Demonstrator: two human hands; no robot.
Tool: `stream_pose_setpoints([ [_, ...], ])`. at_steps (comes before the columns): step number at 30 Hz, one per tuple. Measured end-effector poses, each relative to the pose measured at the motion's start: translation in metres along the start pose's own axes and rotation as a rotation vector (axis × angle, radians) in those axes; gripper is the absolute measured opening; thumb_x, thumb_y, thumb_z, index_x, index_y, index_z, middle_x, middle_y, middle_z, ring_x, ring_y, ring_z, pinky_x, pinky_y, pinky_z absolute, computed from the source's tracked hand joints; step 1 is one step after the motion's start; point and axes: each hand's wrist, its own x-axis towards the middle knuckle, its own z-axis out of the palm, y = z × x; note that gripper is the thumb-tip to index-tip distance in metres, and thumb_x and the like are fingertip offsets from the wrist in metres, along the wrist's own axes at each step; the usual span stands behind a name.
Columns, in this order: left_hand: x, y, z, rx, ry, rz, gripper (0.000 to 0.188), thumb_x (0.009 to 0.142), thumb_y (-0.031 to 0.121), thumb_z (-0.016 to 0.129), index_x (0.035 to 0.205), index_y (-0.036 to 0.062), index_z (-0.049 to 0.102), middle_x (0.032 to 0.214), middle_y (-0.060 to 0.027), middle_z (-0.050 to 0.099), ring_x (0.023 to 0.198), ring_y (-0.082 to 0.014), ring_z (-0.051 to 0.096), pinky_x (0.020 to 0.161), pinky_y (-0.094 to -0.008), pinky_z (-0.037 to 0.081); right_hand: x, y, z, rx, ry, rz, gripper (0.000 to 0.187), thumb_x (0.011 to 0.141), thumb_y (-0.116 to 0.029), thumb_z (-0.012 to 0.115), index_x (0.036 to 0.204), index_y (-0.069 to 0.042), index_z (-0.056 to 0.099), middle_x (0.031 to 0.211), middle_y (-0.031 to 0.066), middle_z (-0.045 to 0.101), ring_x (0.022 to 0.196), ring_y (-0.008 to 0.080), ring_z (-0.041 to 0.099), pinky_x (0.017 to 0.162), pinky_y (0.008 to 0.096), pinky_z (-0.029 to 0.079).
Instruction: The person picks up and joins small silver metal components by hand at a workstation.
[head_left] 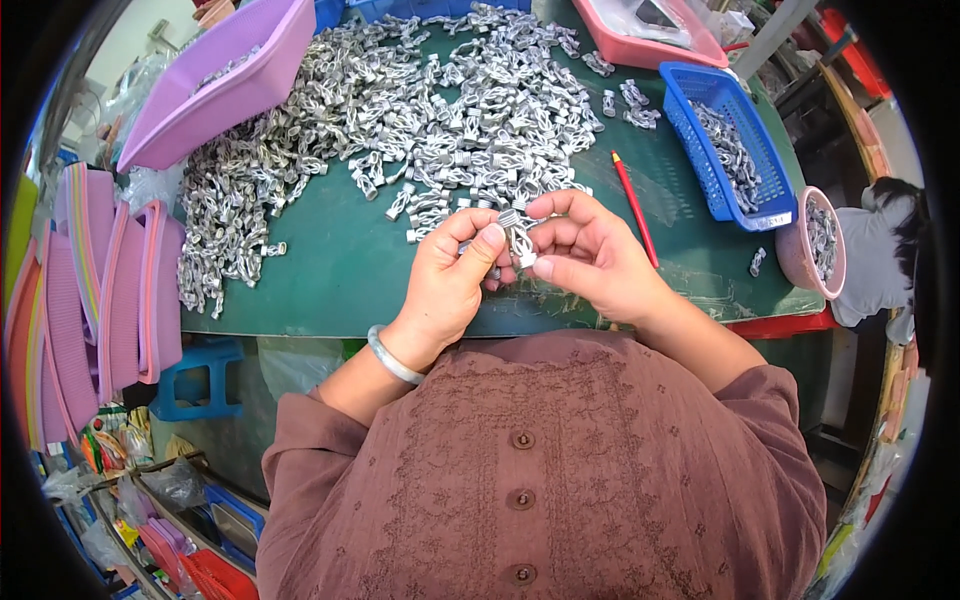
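Between my two hands, above the near edge of the green table (330, 240), is a small silver metal piece (518, 238) with a round ribbed cap and looped, open-work sides. My left hand (458, 262) pinches it at the cap end between thumb and fingers, and a bangle circles that wrist. The fingers of my right hand (590, 250) curl around its other side, the thumb at the white lower end. More of the silver comes into view under my left fingers, partly hidden. Just beyond my hands spreads a large heap of like silver pieces (450, 120).
A red pencil (636, 210) lies right of my hands. Farther right stand a blue basket (735, 205) and a pink bowl (788, 240), both holding silver pieces. A purple tub (230, 110) tilts at the left, a pink tray (640, 50) sits at the back, and a blue stool (205, 380) is below.
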Motion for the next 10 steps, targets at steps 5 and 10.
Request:
stream_pose_setpoints([
  [5, 0.000, 0.001, 0.000, -0.001, -0.010, -0.046, 0.018, 0.090, 0.022, 0.051, 0.096, 0.0054, 0.055, 0.070, 0.0010, 0.055, 0.061, -0.0061, 0.051, 0.054, -0.0186, 0.039, 0.002, -0.002, 0.000, 0.145, -0.008, 0.124, 0.032, 0.082, -0.002, 0.057, 0.111, -0.003, 0.041, 0.085, 0.0064, 0.059, 0.077, 0.0107, 0.055, 0.070, 0.0231, 0.044],
  [10, -0.001, 0.002, -0.002, 0.011, 0.001, -0.075, 0.018, 0.090, 0.022, 0.052, 0.097, 0.0052, 0.056, 0.070, 0.0012, 0.055, 0.061, -0.0061, 0.051, 0.054, -0.0186, 0.039, 0.005, 0.006, -0.005, 0.171, -0.038, 0.145, 0.032, 0.084, -0.005, 0.057, 0.112, -0.003, 0.041, 0.085, 0.0068, 0.059, 0.075, 0.0106, 0.055, 0.068, 0.0231, 0.044],
])
